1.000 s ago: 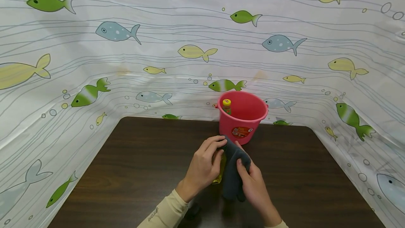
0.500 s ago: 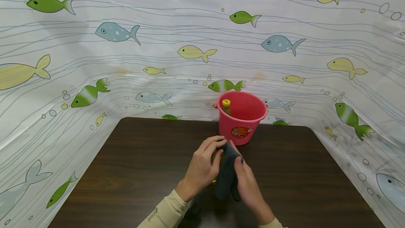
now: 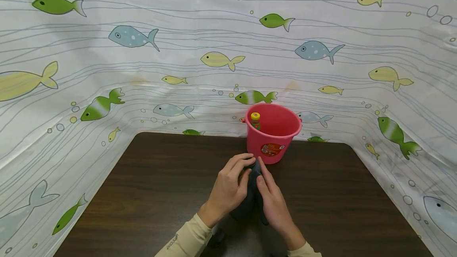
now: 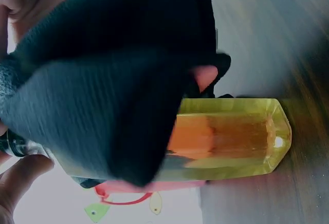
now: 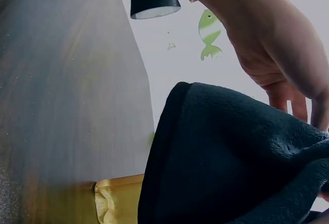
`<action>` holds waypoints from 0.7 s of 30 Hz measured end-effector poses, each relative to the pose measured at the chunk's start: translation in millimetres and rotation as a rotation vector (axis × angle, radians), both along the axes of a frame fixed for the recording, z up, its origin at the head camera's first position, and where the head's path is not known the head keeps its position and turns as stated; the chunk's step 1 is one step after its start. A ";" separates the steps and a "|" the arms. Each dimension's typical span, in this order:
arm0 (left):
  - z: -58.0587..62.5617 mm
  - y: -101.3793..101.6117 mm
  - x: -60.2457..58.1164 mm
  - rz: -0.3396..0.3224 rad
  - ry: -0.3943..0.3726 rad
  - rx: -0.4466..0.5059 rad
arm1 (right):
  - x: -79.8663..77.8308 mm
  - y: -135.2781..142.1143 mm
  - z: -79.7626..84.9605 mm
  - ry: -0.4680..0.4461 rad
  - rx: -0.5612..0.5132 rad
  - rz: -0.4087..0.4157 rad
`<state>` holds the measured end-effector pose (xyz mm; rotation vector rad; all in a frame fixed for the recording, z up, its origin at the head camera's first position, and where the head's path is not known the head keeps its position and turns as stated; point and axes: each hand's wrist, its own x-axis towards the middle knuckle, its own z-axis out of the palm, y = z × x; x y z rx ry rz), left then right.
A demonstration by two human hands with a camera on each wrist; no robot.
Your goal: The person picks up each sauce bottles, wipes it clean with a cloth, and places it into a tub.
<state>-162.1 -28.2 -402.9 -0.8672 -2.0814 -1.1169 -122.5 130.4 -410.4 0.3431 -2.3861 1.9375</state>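
On the dark wood-grain table [image 3: 160, 177] stands a pink bucket [image 3: 255, 144]; nearer the person than the bucket, a dark blue-grey cloth [image 5: 216, 147] covers part of a yellow-tinted bottle [image 4: 234, 136]; the right hand [image 3: 275, 205] clamps the cloth between thumb and fingers; the left hand [image 3: 230, 183] pinches the bottle's neck, likely steadying it and leaving its sides free; inside the bucket sits a yellow-capped jar [image 3: 255, 120], apparently kept out of the way.

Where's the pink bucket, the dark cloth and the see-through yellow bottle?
Pink bucket [image 3: 254, 142], head view: front wall, beside its label.
Dark cloth [image 5: 221, 142], right wrist view: middle of its hanging part.
Yellow bottle [image 4: 234, 141], left wrist view: its side, below the cloth.
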 end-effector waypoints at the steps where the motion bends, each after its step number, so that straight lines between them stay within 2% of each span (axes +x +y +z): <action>1: 0.0 0.0 0.2 -0.002 -0.009 0.001 | -0.1 -0.3 -0.6 0.001 0.006 -0.004; 12: 0.5 1.2 1.1 -0.013 0.004 0.020 | -1.5 -1.1 -9.5 0.057 0.102 -0.066; 16: 0.8 1.3 1.4 -0.016 -0.013 0.020 | -1.7 -1.0 -13.6 0.080 0.140 -0.078; 21: 1.6 1.6 1.7 -0.005 -0.007 0.016 | -2.1 0.1 -17.1 0.062 0.146 -0.072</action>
